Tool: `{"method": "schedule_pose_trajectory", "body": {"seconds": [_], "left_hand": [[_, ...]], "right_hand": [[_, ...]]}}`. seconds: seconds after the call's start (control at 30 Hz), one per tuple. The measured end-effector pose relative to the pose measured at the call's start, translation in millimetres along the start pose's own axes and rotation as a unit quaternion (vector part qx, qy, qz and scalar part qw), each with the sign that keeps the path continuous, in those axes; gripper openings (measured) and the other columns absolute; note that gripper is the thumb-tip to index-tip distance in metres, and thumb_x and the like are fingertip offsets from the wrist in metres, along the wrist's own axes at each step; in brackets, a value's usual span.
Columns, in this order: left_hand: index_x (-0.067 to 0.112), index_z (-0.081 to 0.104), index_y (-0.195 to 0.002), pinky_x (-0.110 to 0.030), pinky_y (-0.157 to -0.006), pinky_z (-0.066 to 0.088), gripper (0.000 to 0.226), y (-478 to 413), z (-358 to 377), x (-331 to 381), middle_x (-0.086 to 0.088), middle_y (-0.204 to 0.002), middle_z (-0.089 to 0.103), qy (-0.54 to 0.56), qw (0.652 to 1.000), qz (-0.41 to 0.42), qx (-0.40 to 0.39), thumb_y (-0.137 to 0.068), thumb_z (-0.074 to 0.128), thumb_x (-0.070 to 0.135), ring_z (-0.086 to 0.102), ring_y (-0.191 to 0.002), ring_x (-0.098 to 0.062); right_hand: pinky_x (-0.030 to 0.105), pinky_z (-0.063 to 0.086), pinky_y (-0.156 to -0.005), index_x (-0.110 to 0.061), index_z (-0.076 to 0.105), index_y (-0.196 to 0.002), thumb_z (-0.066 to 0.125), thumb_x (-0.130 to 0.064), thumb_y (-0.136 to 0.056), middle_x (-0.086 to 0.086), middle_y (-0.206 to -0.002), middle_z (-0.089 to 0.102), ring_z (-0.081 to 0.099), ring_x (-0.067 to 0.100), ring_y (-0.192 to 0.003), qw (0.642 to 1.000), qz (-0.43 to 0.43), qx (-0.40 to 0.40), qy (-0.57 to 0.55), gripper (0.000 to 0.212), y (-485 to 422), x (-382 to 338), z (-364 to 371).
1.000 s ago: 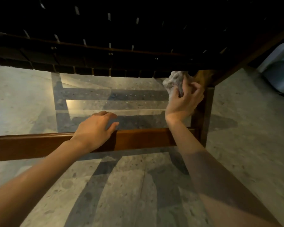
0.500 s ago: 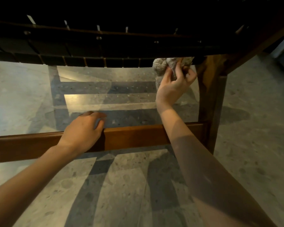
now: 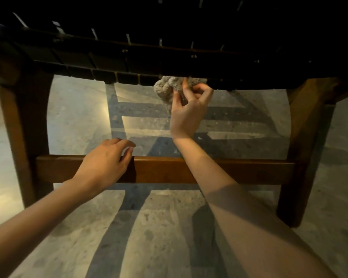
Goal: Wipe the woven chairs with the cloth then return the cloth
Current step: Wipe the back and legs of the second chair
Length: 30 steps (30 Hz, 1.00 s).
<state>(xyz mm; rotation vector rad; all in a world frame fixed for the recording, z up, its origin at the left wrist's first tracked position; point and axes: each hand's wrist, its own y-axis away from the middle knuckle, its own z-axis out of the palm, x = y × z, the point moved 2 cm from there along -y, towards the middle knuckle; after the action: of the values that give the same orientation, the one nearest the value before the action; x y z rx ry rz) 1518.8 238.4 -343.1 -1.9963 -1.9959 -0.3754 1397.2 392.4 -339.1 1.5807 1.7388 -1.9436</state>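
I look from low down at the underside of a dark woven chair seat point(image 3: 169, 37) that spans the top of the head view. My right hand point(image 3: 189, 109) grips a bunched grey cloth point(image 3: 166, 88) and presses it up against the seat's front edge, a little right of the middle. My left hand point(image 3: 107, 161) rests on the chair's brown wooden crossbar point(image 3: 219, 169), fingers curled loosely over its top edge. The upper part of the cloth is hidden in the seat's shadow.
Two wooden chair legs frame the gap: the left leg point(image 3: 26, 137) and the right leg point(image 3: 303, 147). Below lies a speckled grey stone floor point(image 3: 159, 237) with striped shadows and a bright patch of light at left.
My right hand has slid the cloth leftward along the seat's front edge, away from the right leg. The view has drawn back and shifted, so both legs now show. My left hand stays on the crossbar.
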Motion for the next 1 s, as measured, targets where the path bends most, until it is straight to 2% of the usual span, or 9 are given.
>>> {"method": "schedule_pose_trajectory", "body": {"seconds": [0.2, 0.43, 0.53, 0.63, 0.73, 0.83, 0.9, 0.93, 1.0], "left_hand": [[0.028, 0.052, -0.129, -0.028, -0.092, 0.043, 0.036, 15, -18, -52, 0.005, -0.125, 0.056, -0.049, 0.999, 0.008, 0.004, -0.099, 0.034, 0.039, 0.049, -0.115, -0.013], [0.027, 0.054, -0.129, -0.027, -0.094, 0.037, 0.034, 32, -47, -93, 0.005, -0.124, 0.058, -0.139, 0.986, 0.091, 0.03, -0.098, 0.041, 0.033, 0.049, -0.113, -0.015], [0.023, 0.064, -0.118, -0.029, -0.081, 0.039, 0.029, 37, -62, -103, 0.0, -0.114, 0.063, -0.196, 0.971, 0.124, 0.05, -0.091, 0.057, 0.029, 0.053, -0.102, -0.019], [0.012, 0.073, -0.096, -0.032, -0.063, 0.043, 0.03, 42, -78, -113, -0.01, -0.096, 0.06, -0.264, 0.948, 0.154, 0.092, -0.068, 0.08, 0.019, 0.048, -0.084, -0.025], [0.005, 0.066, -0.096, -0.037, -0.061, 0.043, 0.027, 49, -90, -129, -0.017, -0.094, 0.053, -0.301, 0.93, 0.147, 0.151, -0.071, 0.074, 0.014, 0.042, -0.08, -0.029], [0.0, 0.058, -0.097, -0.036, -0.06, 0.04, 0.027, 53, -100, -144, -0.018, -0.092, 0.05, -0.277, 0.934, 0.108, 0.198, -0.079, 0.068, 0.018, 0.044, -0.077, -0.03], [-0.001, 0.054, -0.104, -0.032, -0.059, 0.041, 0.035, 50, -106, -152, -0.018, -0.096, 0.049, -0.219, 0.95, 0.077, 0.21, -0.081, 0.07, 0.019, 0.045, -0.077, -0.027], [-0.001, 0.051, -0.111, -0.031, -0.062, 0.044, 0.04, 49, -107, -156, -0.018, -0.102, 0.047, -0.18, 0.958, 0.061, 0.213, -0.082, 0.07, 0.02, 0.047, -0.081, -0.026], [0.001, 0.041, -0.128, -0.03, -0.078, 0.049, 0.053, 46, -108, -161, -0.019, -0.121, 0.042, -0.096, 0.973, 0.041, 0.204, -0.086, 0.067, 0.021, 0.052, -0.096, -0.028]], "right_hand": [[0.005, 0.037, -0.082, -0.002, 0.07, -0.109, 0.076, -0.007, -0.077, 0.022, -0.104, 0.053, 0.056, 0.025, -0.083, 0.999, -0.018, -0.021, -0.03, 0.033, 33, -48, 52], [0.028, 0.055, -0.077, -0.006, 0.07, -0.113, 0.074, -0.006, -0.078, 0.023, -0.108, 0.056, 0.061, 0.03, -0.091, 0.997, -0.063, -0.05, -0.019, 0.035, 61, -88, 99], [0.033, 0.056, -0.078, -0.007, 0.07, -0.113, 0.074, -0.002, -0.076, 0.024, -0.11, 0.057, 0.061, 0.034, -0.094, 0.995, -0.056, -0.074, -0.021, 0.037, 71, -104, 114], [0.037, 0.057, -0.079, -0.007, 0.072, -0.106, 0.073, -0.003, -0.08, 0.022, -0.11, 0.058, 0.061, 0.034, -0.097, 0.991, -0.055, -0.109, -0.053, 0.026, 77, -127, 130], [0.024, 0.048, -0.086, -0.008, 0.072, -0.107, 0.067, -0.003, -0.085, 0.018, -0.118, 0.056, 0.058, 0.031, -0.105, 0.981, -0.025, -0.175, -0.082, 0.023, 83, -154, 146], [0.016, 0.04, -0.092, -0.006, 0.069, -0.112, 0.064, -0.002, -0.087, 0.013, -0.128, 0.051, 0.052, 0.027, -0.116, 0.971, 0.053, -0.204, -0.115, 0.026, 91, -167, 153], [0.022, 0.044, -0.097, -0.003, 0.067, -0.114, 0.063, 0.0, -0.087, 0.014, -0.128, 0.051, 0.052, 0.028, -0.117, 0.957, 0.084, -0.223, -0.165, 0.027, 93, -169, 153], [0.022, 0.045, -0.097, -0.002, 0.066, -0.115, 0.061, 0.001, -0.088, 0.014, -0.128, 0.051, 0.052, 0.028, -0.117, 0.95, 0.099, -0.232, -0.183, 0.028, 92, -169, 153], [0.008, 0.04, -0.092, -0.003, 0.063, -0.121, 0.057, 0.003, -0.09, 0.012, -0.129, 0.05, 0.051, 0.025, -0.119, 0.939, 0.121, -0.257, -0.196, 0.032, 91, -169, 151]]}}
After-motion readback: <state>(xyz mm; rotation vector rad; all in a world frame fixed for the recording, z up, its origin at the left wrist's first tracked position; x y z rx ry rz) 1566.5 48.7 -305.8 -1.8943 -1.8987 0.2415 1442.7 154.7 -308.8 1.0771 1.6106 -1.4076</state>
